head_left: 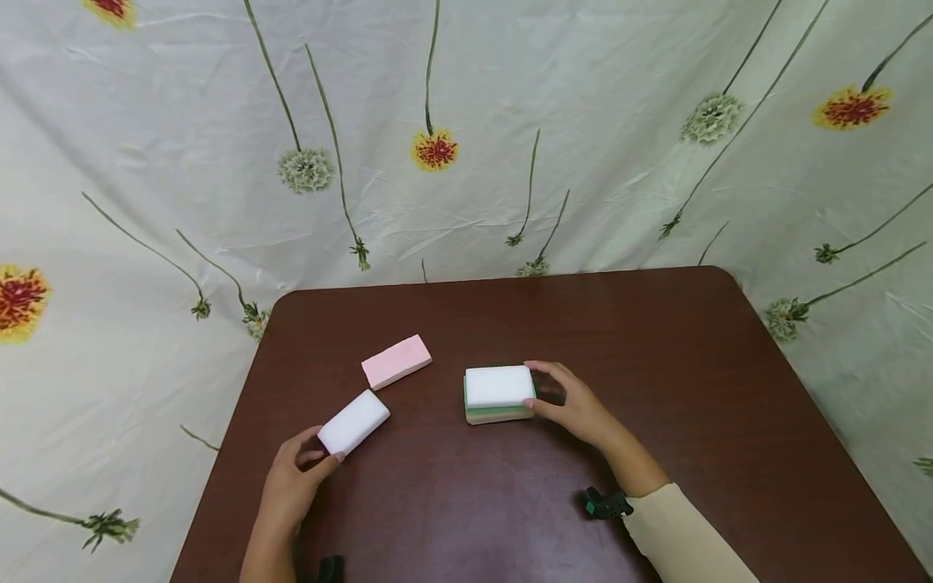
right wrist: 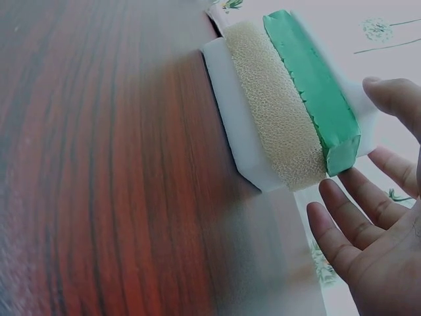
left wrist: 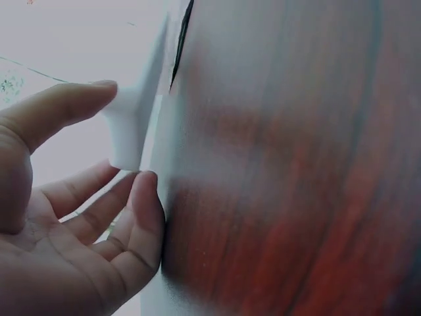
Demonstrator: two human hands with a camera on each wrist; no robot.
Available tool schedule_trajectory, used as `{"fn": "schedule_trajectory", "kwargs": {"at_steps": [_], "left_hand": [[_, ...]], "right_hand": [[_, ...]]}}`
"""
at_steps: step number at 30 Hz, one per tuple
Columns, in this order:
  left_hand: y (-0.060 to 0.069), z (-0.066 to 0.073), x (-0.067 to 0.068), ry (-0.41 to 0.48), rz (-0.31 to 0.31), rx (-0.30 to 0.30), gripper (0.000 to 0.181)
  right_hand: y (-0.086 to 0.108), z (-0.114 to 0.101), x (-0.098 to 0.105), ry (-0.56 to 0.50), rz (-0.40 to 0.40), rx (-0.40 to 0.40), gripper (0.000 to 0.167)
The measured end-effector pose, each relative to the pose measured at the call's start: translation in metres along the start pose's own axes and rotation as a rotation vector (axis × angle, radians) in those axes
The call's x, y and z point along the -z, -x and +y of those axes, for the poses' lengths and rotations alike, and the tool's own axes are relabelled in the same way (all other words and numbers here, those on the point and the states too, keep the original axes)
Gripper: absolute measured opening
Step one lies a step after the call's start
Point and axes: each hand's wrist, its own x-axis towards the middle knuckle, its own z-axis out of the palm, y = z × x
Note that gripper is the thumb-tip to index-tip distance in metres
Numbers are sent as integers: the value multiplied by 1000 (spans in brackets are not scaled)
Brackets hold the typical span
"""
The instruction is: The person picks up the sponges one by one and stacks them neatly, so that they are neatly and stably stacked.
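A white sponge block (head_left: 354,423) lies at an angle on the left part of the table, and my left hand (head_left: 291,478) pinches its near end between thumb and fingers. Right of it stands a stack of blocks. On top is another white sponge block (head_left: 500,386), whose right end my right hand (head_left: 572,409) holds with thumb and forefinger. In the right wrist view a green layer (right wrist: 316,85), a porous beige sponge (right wrist: 273,105) and a lower white block (right wrist: 238,118) show beneath it. That hand's other fingers are spread beside the stack.
A pink block (head_left: 397,361) lies just beyond the left white block, close to its far corner. All stand on a dark brown table (head_left: 466,502) with rounded far corners. Behind and beside the table hangs a pale flowered cloth (head_left: 466,210).
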Motion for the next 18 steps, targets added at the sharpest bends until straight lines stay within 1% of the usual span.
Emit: {"fn": "schedule_trajectory", "kwargs": {"at_steps": [3,8,11,13,18], "left_hand": [[2,2,1,39,19,10,71],[5,8,0,157,37,18,71],[6,12,0,198,47,16,69],[7,15,0,207,52,15,68],[9,25,0,288,40,-21,67]], "right_hand": [[0,1,0,-1,2,-9,60],[0,2,0,6,3,-1,59],[0,1,0,2,4,1,60],[1,0,0,-1,2,-3,60],[0,-1,0,-3,-2,-7,63]]}}
